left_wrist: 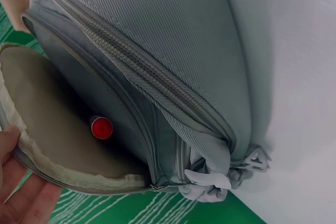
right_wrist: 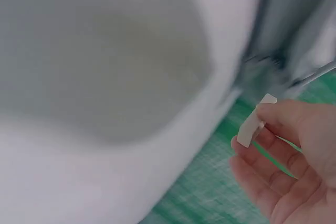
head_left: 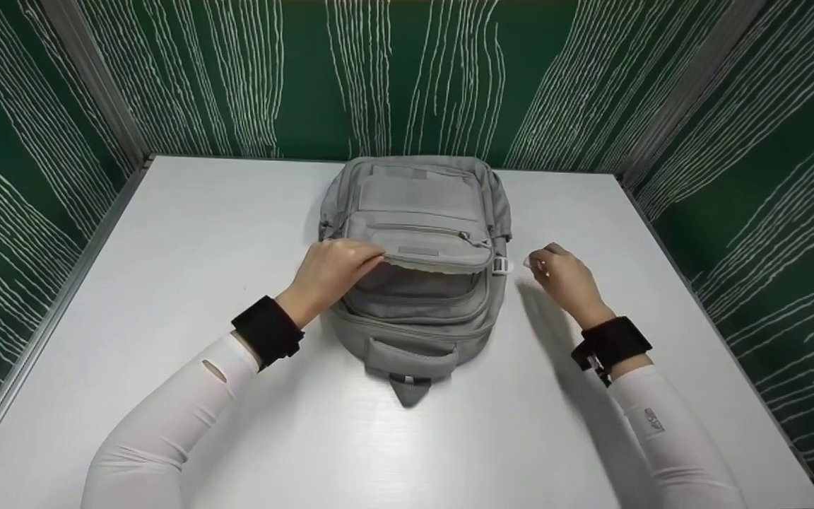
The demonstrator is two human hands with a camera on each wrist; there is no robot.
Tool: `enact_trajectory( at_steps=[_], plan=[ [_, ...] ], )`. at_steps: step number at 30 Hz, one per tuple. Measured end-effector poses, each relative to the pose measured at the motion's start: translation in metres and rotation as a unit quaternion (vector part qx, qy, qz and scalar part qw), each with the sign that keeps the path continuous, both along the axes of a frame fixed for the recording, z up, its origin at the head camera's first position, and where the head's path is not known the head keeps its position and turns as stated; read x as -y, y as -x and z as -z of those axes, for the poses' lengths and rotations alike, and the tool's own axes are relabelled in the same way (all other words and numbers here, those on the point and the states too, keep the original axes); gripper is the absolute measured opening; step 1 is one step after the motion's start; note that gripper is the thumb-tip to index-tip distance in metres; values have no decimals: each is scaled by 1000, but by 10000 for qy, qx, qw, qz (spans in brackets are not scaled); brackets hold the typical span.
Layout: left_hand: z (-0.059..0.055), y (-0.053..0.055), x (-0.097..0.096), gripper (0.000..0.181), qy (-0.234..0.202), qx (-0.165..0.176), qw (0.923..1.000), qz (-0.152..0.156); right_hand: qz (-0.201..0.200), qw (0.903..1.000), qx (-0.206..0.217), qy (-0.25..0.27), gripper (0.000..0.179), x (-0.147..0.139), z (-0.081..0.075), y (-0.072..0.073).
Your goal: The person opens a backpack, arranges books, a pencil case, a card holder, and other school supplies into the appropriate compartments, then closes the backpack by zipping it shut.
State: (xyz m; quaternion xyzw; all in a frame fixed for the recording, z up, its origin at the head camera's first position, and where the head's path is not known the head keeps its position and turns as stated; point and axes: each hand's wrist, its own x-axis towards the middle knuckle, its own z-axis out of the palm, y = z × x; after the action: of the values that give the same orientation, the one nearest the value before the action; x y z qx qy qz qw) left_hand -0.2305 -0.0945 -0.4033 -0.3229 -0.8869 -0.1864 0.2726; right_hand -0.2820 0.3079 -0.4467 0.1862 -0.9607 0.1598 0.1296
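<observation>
A grey backpack (head_left: 417,191) lies on the white table with its top handle (head_left: 414,359) toward me. My left hand (head_left: 336,272) grips the edge of its front pocket flap (head_left: 417,249), holding the pocket apart. Deep in that pocket, the left wrist view shows a small object with a round red end (left_wrist: 101,128); the rest of it is hidden. To the right of the bag, my right hand (head_left: 566,276) pinches a small, slightly bent white piece (right_wrist: 252,128) between thumb and fingers, raised above the table.
A white buckle (head_left: 502,266) sits on the bag's right side, between bag and right hand. The white table (head_left: 223,212) extends around the backpack. Green panels with white streaks (head_left: 308,78) stand behind and at both sides, joined by grey metal posts.
</observation>
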Motion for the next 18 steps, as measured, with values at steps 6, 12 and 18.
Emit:
enact_trajectory(
  at_steps=[6,12,18],
  plan=[
    [-3,0,0,18,-121,83,9998,-98,-468,9983,-163,309,16,35,-19,-19],
    [-8,1,-1,20,-275,174,9992,-239,-932,9933,-549,417,14,62,-25,-31],
    [-11,2,-3,20,-572,318,9975,-269,-1309,9825,-1219,515,11,84,-16,-31]
  ],
)
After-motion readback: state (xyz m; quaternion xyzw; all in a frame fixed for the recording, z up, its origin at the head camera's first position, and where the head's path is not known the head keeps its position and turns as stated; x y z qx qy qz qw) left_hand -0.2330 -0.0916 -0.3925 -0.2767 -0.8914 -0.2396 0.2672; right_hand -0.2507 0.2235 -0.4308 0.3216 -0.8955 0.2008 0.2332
